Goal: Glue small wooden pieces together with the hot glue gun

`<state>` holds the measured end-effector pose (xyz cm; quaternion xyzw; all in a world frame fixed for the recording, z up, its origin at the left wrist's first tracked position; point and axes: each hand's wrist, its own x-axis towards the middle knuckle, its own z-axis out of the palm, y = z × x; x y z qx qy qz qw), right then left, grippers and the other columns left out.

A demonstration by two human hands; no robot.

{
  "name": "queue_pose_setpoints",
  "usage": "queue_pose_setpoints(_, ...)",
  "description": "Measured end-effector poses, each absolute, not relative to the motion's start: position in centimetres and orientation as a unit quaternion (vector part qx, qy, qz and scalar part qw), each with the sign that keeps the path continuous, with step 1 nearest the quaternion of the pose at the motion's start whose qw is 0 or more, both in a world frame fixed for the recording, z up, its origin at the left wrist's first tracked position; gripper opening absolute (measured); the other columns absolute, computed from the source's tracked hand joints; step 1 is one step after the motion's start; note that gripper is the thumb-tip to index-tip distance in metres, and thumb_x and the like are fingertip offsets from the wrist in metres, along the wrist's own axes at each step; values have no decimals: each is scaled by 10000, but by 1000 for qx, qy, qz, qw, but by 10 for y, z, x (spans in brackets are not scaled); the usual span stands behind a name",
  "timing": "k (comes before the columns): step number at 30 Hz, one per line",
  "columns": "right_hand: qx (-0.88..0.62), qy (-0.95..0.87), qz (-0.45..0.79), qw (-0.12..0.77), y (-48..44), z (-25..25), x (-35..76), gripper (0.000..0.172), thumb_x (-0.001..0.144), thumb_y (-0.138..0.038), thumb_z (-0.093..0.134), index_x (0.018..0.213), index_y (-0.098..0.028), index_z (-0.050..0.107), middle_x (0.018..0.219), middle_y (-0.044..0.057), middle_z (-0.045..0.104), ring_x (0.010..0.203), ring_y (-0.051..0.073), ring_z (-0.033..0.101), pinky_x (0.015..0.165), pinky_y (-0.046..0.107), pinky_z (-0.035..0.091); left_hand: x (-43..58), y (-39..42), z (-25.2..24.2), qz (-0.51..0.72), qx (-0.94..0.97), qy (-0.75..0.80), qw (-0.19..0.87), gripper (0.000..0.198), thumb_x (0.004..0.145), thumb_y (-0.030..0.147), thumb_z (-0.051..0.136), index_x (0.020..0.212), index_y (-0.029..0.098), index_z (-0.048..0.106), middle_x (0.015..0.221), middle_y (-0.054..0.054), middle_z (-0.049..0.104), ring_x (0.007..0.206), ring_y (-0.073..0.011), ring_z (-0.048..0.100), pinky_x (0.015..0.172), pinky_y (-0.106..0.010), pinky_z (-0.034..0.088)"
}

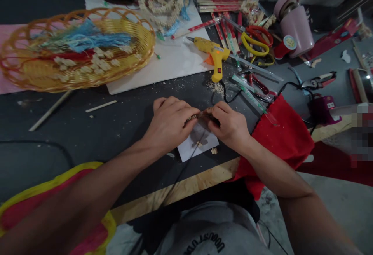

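Note:
My left hand and my right hand meet over the dark table, both pinched on a small string of pale wooden beads held between them. A thin dark cord runs from the hands down toward me. Under the hands lies a small white paper with a few loose beads on and beside it.
A yellow wicker basket with tassels and beads stands at the left. A yellow glue gun, scissors, packets of sticks, a pink cup and red cloth crowd the right. Loose sticks lie at left. Large white sheet behind.

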<state>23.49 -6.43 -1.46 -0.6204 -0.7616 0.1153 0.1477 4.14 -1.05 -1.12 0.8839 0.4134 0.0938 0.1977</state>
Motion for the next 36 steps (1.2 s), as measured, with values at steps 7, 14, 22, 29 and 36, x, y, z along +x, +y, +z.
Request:
queue_pose_setpoints(7,-621,-762,118,138,-63,-13,234,252,932,-238,492,1086,-258,689,1031,23,673,835,151,639,555,249,358,42,-11,-11,90,886,412,191,290,939,321,475,1079,268,722,1004,-44,711,1033,-274,579,928,-451,372)
queue_pose_setpoints(14,-628,-753,133,142,-63,-12,234,240,910,-260,526,1085,-248,689,1040,23,682,850,152,646,576,241,390,42,-10,-11,98,883,416,196,282,939,319,488,1075,263,729,1010,-47,717,1029,-276,585,927,-468,360)
queue_pose_setpoints(22,-636,-746,127,150,-63,-12,233,239,900,-254,509,1033,-238,707,1006,29,692,836,160,653,581,245,403,41,-10,-12,101,882,412,203,301,941,338,481,1093,258,728,1003,-55,709,1034,-276,578,928,-454,369)
queue_pose_setpoints(29,-629,-753,119,149,-63,-11,233,269,939,-241,480,1077,-265,710,1010,23,684,838,152,641,558,242,366,41,-10,-12,96,884,408,207,324,950,316,452,1112,251,725,1028,-65,706,1037,-277,576,915,-451,375)
queue_pose_setpoints(36,-630,-753,116,152,-63,-12,233,249,928,-255,509,1061,-273,719,992,17,686,810,144,636,545,234,356,42,-10,-9,90,878,420,212,309,940,317,469,1091,257,733,1014,-54,713,1037,-279,583,927,-465,354)
